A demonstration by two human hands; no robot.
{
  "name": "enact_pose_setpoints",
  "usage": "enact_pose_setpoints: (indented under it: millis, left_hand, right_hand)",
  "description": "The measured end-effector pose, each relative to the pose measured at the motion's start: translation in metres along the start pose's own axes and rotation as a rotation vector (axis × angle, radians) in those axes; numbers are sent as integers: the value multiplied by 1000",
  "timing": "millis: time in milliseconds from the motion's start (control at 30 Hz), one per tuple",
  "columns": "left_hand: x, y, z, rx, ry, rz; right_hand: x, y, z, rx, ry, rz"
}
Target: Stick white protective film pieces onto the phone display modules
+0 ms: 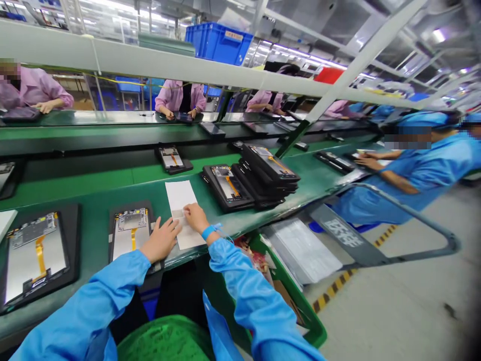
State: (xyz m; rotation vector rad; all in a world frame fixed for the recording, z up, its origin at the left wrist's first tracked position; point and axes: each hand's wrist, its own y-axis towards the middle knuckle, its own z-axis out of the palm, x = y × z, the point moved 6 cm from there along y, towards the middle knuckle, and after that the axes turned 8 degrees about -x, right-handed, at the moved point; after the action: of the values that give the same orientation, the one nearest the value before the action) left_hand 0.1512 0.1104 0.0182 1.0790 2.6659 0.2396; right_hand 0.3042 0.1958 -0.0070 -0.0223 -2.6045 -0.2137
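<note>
Since the white sheet (179, 196) lies flat on the green surface (93, 220), it seems to offer a clean patch beside the tablet housing (131, 231) in its black tray (130, 204). The right hand (196, 219) rests fingers-down on a small translucent piece (177, 214), its grip unclear; the left hand (161, 240), loosely open, holds nothing at the sheet's edge.

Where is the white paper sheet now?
In the head view the white sheet lies on the green conveyor belt under the right hand, between an open tablet and a stack of tablets.
</note>
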Motion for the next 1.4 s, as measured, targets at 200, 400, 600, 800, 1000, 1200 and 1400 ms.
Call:
enact_pose_setpoints:
  millis: [200,400,600,800,1000,1200,1400]
  left_hand:
    - [5,-2,20,-3,34,36]
    - [4,-3,20,-39,49,38]
    - [4,-5,21,-49,54,41]
    - [3,-5,20,-46,61,38]
    - [3,-4,18,-40,67,36]
    - [4,-5,20,-44,61,27]
    - [2,-5,16,-58,56,28]
  right_hand:
    - [2,1,17,-10,-76,49]
    - [3,3,19,-24,-110,77]
    - [4,-1,20,-49,-103,82]
    - [4,-6,20,-93,-88,74]
    - [5,-9,22,-117,-63,74]
    - [10,-22,20,-143,-20,-13]
    - [10,-23,13,-188,79,-22]
